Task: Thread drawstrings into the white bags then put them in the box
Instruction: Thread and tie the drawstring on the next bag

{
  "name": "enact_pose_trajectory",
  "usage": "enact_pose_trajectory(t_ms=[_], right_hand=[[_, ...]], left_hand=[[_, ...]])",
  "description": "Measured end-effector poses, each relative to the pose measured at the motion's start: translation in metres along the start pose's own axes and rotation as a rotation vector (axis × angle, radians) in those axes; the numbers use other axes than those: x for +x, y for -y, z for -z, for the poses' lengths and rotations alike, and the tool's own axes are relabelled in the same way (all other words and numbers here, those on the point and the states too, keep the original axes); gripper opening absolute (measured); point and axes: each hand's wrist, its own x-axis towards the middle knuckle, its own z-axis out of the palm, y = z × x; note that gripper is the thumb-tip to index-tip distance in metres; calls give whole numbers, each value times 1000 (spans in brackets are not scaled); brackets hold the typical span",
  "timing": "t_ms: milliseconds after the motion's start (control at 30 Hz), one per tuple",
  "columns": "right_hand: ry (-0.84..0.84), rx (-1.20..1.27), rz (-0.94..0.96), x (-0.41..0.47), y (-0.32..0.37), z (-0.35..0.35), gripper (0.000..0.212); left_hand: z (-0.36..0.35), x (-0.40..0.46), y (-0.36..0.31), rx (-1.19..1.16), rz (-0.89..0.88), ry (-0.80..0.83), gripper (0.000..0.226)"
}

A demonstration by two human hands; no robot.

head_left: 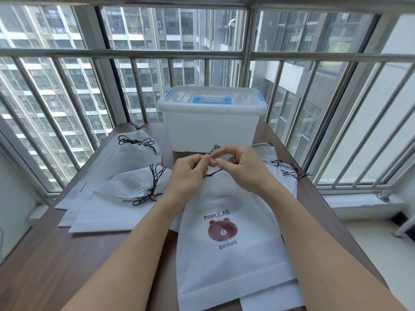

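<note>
Both hands, the left hand (189, 173) and right hand (241, 168), are pinching the black drawstring (213, 173) just above the white bag (226, 234). The string may be slipping back inside, because the fingertips are holding so little of it.

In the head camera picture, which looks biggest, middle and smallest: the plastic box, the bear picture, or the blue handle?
1. Translucent white plastic box, biggest.
2. Blue plastic handle on its lid.
3. Brown bear picture on the nearest white bag, slightly smaller; the bear is nearer the camera, so that order is unsure.
</note>
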Motion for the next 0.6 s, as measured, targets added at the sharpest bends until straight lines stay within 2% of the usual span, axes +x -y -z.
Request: enact_pose_trajectory(t_ms=[200, 367, 500, 600], right_hand=[[31, -118, 177, -2, -2, 5, 11], [31, -154, 183, -3, 1, 14, 10], [76, -195, 204, -2, -1, 17, 18], [29, -199, 230, 0, -4, 15, 11]], left_hand=[[0, -1, 2, 121, 20, 158, 36], [0, -2, -1, 77, 26, 255, 33], [0, -2, -2, 34, 37, 252, 33], [1, -3, -3, 61, 21, 279, 33]])
